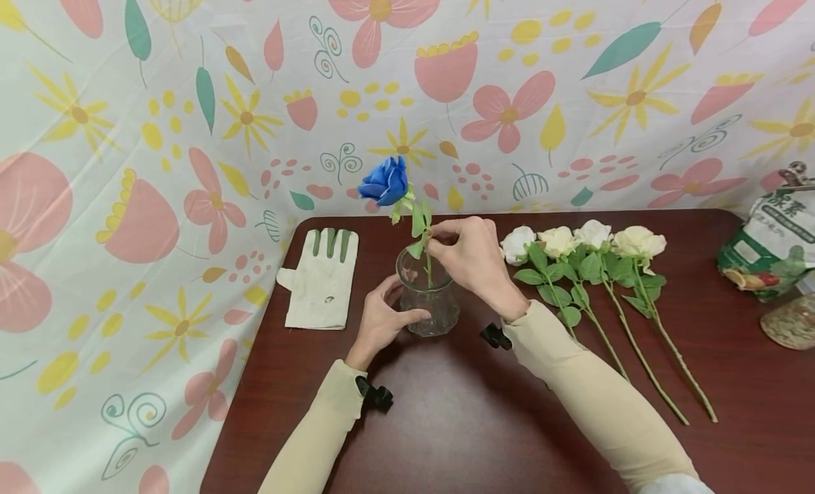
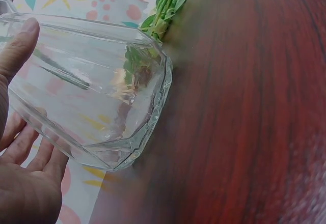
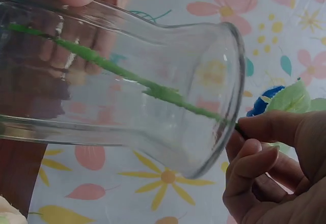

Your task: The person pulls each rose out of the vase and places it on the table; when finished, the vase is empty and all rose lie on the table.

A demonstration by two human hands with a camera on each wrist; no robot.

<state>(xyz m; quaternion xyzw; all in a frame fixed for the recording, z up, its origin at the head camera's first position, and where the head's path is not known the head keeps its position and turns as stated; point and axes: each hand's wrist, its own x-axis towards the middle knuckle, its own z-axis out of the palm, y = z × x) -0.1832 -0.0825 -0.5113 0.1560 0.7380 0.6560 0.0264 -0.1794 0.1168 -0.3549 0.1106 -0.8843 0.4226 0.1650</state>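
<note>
A clear glass vase stands upright on the table. My left hand holds it from the left side, thumb across the near face and fingers behind, as the left wrist view also shows. Between thumb and forefinger my right hand pinches the stem of a blue rose at the vase's rim. The bloom leans left above the mouth, with green leaves below it. In the right wrist view the green stem runs slanting down inside the glass.
Several white and cream roses lie side by side on the right of the brown table. A white glove with green fingertips lies left. At the far right are a green-and-white bag and a glass jar. A flower-patterned cloth hangs behind.
</note>
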